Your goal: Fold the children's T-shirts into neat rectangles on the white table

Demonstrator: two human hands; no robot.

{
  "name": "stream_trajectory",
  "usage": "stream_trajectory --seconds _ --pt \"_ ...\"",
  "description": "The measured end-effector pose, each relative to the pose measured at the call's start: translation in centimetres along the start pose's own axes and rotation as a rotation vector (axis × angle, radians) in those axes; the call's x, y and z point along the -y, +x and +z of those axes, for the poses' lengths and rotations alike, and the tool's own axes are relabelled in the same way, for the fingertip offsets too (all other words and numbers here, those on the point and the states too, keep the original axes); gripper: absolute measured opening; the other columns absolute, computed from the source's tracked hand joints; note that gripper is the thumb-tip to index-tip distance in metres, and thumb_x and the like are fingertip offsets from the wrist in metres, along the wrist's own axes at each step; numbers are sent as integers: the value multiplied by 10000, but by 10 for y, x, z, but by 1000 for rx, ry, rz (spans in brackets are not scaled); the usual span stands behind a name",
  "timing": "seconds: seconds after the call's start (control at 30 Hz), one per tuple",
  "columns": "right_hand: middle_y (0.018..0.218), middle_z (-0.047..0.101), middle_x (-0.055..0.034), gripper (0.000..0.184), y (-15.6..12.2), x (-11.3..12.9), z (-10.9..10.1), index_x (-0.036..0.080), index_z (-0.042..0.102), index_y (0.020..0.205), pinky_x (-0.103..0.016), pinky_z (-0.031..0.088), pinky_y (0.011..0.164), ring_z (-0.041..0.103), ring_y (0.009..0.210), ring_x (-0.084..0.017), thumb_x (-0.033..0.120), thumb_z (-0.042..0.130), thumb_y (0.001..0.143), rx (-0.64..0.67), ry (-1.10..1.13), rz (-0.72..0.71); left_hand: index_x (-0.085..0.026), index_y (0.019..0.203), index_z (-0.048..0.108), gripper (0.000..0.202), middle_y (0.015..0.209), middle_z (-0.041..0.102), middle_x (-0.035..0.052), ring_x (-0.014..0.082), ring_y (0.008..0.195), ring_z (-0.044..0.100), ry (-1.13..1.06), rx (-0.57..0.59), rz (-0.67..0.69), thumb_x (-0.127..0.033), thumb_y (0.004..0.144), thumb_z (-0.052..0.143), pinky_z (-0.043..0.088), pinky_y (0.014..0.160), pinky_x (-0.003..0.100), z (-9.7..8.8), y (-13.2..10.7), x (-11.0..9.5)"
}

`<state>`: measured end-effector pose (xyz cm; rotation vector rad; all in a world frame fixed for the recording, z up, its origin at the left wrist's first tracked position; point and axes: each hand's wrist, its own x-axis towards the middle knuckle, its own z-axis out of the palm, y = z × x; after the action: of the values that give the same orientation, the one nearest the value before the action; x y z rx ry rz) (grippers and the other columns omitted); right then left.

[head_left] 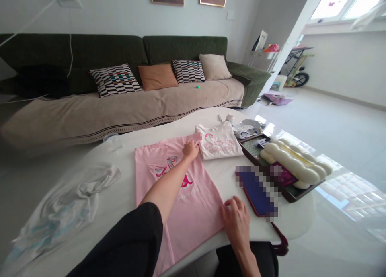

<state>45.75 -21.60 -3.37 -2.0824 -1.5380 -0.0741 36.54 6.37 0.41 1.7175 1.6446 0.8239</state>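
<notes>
A pink T-shirt (193, 206) with a printed figure on its front lies spread on the white table, one side folded inward. My left hand (190, 149) reaches across it, fingers closed on the cloth near the far right corner. At the shirt's near right edge, my right hand (237, 218) has its fingers bent and pressed together on the fabric; its fingertips are partly hidden. Just beyond the pink shirt lies a folded white T-shirt (221, 142) with a rainbow print.
A phone (257, 192), partly blurred out, lies right of my right hand. Behind it stands a dark tray (289, 196) holding a cream bubble-shaped tissue box (294, 160). Crumpled clear plastic (75, 200) covers the table's left side. The sofa (144, 104) stands beyond the table (120, 180).
</notes>
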Motion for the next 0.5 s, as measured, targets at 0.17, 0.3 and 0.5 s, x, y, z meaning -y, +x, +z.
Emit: stream_trajectory --seconds 0.17,0.3,0.5 --pt "748 543 -47 159 -5 21 -9 206 465 723 -309 421 680 508 716 -173 238 366 844 -12 218 24 -152 869 586 190 875 645 83 212 891 603 -209 -101 -119 -238 763 454 470 744 305 -39 14 33" --pt "811 568 -53 181 -26 51 -9 184 508 955 -296 437 701 524 748 -163 164 358 857 28 376 -172 -110 881 589 223 778 659 78 187 765 638 -327 -126 -172 -182 738 435 515 665 294 -97 4 79" --pt "960 582 -83 503 -62 78 6 154 407 1255 -323 466 791 523 889 -192 28 340 773 199 387 -476 -142 1069 551 345 949 660 93 194 846 639 -341 -177 -220 -175 733 479 531 705 312 -143 -21 137"
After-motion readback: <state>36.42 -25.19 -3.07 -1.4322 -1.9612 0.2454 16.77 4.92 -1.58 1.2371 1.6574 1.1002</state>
